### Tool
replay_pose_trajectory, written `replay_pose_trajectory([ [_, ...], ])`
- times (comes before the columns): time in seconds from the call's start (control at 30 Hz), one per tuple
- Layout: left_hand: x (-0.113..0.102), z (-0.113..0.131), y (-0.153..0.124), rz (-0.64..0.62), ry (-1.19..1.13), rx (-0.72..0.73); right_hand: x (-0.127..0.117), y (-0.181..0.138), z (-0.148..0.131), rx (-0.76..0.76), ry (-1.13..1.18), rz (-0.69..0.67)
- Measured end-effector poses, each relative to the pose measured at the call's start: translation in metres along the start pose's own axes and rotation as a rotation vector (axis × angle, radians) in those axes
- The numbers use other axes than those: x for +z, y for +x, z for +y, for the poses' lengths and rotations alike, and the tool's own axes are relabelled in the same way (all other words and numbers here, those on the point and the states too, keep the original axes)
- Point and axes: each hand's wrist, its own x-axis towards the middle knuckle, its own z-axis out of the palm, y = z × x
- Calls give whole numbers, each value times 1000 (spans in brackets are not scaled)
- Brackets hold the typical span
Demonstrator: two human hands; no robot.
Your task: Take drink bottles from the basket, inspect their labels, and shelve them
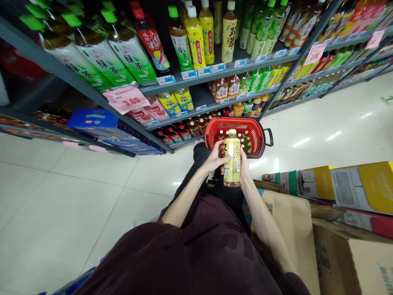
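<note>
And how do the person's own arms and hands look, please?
The left hand and right hand are bare, with no gloves, watch or bracelet visible. The forearms are uncovered too, coming out of loose, dark maroon sleeves.

I see this from a single camera on my own head, facing forward and steeply down. My dark shirt (pixel 208 246) is nearest the lens, filling the middle of the bottom edge; beyond it, my left hand (pixel 215 159) and right hand (pixel 245 166) sit close, just right of centre. The view is wide — it takes in the pale floor (pixel 76 196) to either side and, farther off, the drink shelves (pixel 201 94) slanting across the top and running away to the right.
</note>
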Motion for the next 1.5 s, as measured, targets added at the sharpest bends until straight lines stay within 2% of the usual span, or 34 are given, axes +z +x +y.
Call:
replay_pose_trajectory([
  [0.27,4,1,-3,36,38,-58,4,0,1,15,12,41],
  [0.47,8,0,0,119,51,20,7,1,2,-22,17,115],
  [0.7,11,-4,5,287,19,32,2,19,17,-241,-109,185],
  [0.93,9,-9,8,317,37,44,1,17,22,-385,-284,130],
  [1.13,8,-9,9,348,62,43,0,16,24,-374,-381,99],
  [1.5,6,-14,12,356,-22,62,4,16,23,-345,-261,146],
])
